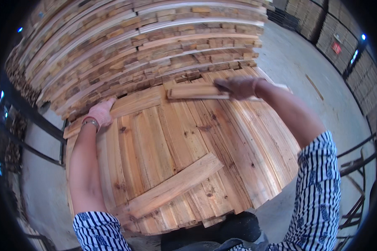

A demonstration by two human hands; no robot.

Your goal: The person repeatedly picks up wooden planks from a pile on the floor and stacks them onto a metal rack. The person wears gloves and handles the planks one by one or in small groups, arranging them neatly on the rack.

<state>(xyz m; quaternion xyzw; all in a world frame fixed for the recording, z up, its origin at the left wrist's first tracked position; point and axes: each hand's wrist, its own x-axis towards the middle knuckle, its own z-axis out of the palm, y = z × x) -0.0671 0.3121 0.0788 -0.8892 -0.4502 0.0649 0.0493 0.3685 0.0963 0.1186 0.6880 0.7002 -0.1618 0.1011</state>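
My left hand (100,113), in a pinkish glove with a watch at the wrist, is closed over a short wooden board (136,101) lying crosswise at the far left, against the tall stack. At the far right, my right hand (241,87), also gloved and slightly blurred, grips another wooden board (194,91), roughly in line with the first. That board looks slightly raised; its underside is hidden. Both lie across a layer of lengthwise planks (171,134). A loose board (176,184) rests diagonally on the near part of this layer, touched by neither hand.
Behind the layer rises a high stack of wooden boards (155,46) with protruding ends. Dark metal bars (35,111) stand at the left, and a metal frame (356,167) at the right. On the grey floor (289,62) lies a thin stick (314,87). More stacked wood (335,37) lines the back right.
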